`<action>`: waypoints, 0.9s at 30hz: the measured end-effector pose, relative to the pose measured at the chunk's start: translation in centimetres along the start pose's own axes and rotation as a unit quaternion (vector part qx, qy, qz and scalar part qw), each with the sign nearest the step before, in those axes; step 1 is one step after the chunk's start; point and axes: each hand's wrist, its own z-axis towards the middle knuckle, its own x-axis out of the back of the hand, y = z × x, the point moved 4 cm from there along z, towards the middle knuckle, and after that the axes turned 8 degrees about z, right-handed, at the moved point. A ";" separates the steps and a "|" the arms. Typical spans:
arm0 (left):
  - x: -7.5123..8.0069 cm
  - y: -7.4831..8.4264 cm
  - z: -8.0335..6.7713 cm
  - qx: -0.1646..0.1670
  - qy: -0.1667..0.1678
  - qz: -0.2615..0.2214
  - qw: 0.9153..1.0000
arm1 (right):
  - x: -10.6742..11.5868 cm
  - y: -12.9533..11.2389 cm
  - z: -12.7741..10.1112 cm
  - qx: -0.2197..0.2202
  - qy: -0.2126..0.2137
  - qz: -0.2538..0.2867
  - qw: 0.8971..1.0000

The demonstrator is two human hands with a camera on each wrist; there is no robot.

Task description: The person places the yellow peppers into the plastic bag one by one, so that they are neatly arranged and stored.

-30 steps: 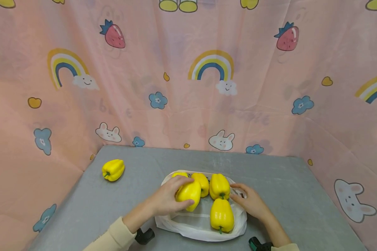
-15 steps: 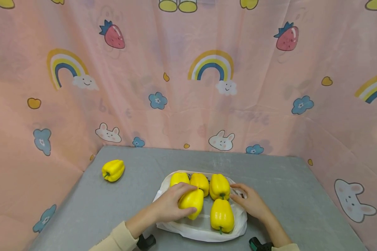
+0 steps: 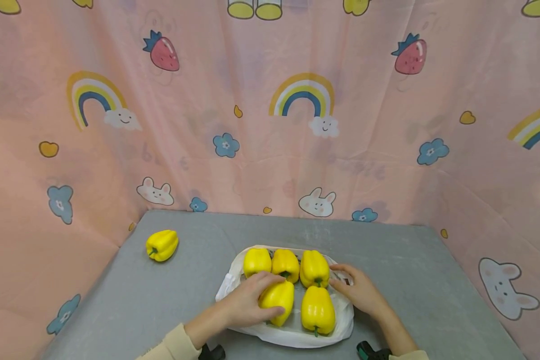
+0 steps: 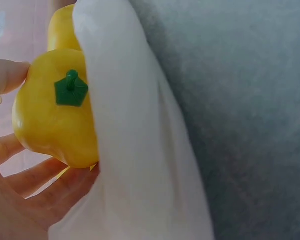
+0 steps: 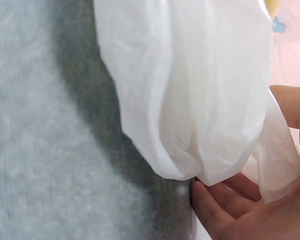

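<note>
A white plastic bag [image 3: 292,340] lies with its mouth spread wide on the grey table. My left hand [image 3: 245,302] grips a yellow bell pepper [image 3: 279,302] at the bag's front left, thumb on one side and fingers round the other. In the left wrist view its green stem [image 4: 71,90] faces the camera. Other yellow peppers sit inside: one at back left [image 3: 257,262], a middle one [image 3: 285,265], another at back right [image 3: 314,267] and one at front right [image 3: 318,310]. My right hand [image 3: 362,292] holds the bag's right edge, thumb inside, fingers beneath the plastic in the right wrist view.
A single yellow pepper [image 3: 162,245] lies on the table [image 3: 184,290] at the far left, outside the bag. A pink printed curtain [image 3: 270,165] hangs behind the table and along both sides. Black wrist straps [image 3: 371,351] show at the lower edge.
My left hand has brought its pepper toward the front and slightly right, uncovering the back-left pepper. The right hand keeps its place on the bag's edge.
</note>
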 end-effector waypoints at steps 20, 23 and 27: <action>-1.1 -0.4 0.1 0.037 0.008 -0.021 0.999 | 0.0 0.0 -0.1 0.001 -0.003 0.003 1.000; -1.1 -0.4 0.2 0.044 0.010 -0.022 0.999 | 0.0 0.1 -0.1 0.001 -0.003 0.001 1.000; -1.2 -0.4 0.2 0.050 0.014 -0.017 0.999 | 0.0 0.3 0.0 0.001 -0.002 -0.002 1.000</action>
